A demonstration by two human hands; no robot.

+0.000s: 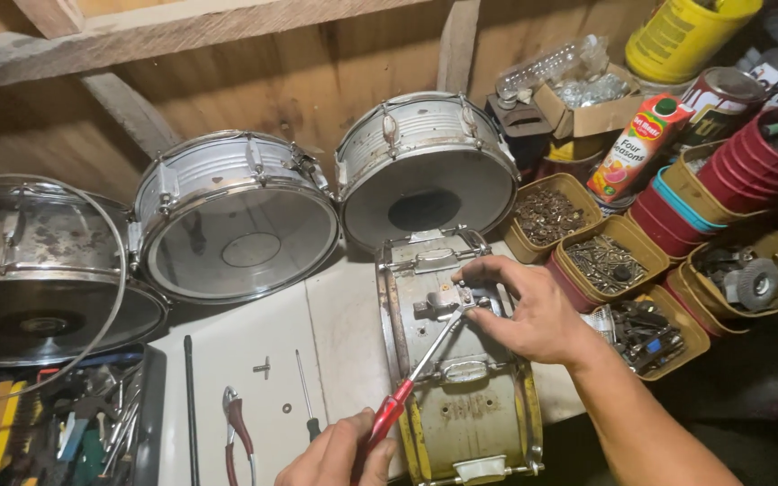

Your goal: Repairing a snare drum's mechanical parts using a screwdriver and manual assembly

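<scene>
Cluttered wooden workshop corner, white bench top [254, 360] under you. Drum shell [461, 360] lies on its side at bench's right part, landmark for all below. Your left hand [339, 454], just below-left of shell, closed round red-handled screwdriver [416, 378]; tip meets small metal bracket [447, 301] on shell's upper side. Your right hand [524, 310] pinches that bracket, fingers closed. Shell looks rigid, rounded metal, likely rolls; steady by rim. Bracket small, slippery. Pliers [236, 432] left of shell; tins of hardware [610, 261] right.
</scene>
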